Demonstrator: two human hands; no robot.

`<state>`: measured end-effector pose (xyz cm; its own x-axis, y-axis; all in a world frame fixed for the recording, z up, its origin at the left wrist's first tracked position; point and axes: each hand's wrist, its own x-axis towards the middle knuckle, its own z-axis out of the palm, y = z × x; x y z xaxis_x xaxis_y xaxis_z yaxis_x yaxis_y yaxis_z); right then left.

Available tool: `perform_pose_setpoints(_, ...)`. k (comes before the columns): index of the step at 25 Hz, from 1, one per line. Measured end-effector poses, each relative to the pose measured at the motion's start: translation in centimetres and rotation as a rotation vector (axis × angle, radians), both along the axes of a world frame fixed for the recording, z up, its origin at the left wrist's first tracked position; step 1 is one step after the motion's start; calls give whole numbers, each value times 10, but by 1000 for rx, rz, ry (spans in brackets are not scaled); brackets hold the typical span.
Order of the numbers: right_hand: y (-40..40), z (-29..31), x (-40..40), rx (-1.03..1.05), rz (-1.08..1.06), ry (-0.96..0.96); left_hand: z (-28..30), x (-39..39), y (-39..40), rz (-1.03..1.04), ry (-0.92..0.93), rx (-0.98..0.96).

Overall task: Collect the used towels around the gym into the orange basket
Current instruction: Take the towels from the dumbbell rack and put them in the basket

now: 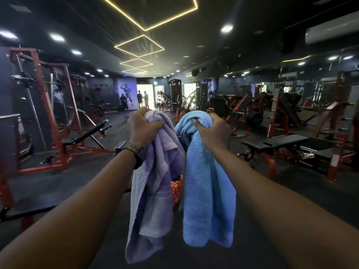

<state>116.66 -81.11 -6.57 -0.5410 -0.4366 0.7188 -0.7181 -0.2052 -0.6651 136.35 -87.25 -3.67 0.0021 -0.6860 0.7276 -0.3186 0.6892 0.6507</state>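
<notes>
Both hands are raised over the orange basket [177, 188]: the left hand [144, 126] grips a lavender towel [155, 183], the right hand [212, 132] a blue towel [206, 193], hanging side by side above it. Neither towel is in the basket yet; dropping them remains, and whether more towels lie elsewhere cannot be told.

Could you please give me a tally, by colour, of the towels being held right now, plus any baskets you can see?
Lavender towel, gripped by the left hand: 1
Blue towel, gripped by the right hand: 1
Orange basket, partly hidden behind the hanging towels: 1
Total: 3 things, 2 of them towels.
</notes>
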Motion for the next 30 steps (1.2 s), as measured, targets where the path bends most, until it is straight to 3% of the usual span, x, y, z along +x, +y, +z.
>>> perform_pose_setpoints(7, -225, -12, -111, 43, 72, -25, -3, -108, -205, 48, 2, 35)
perform_pose_setpoints(20, -621, -72, -241, 166, 87, -51, -72, -265, -619, 11, 12, 158)
perform_pose_setpoints(25, -775, -113, -283, 166, 157, -65, -115, -317, -753, 94, 15, 169)
perform_pose_setpoints(30, -924, -163, -320, 303, 224, -119, -160, -358, -886, 166, -14, 263)
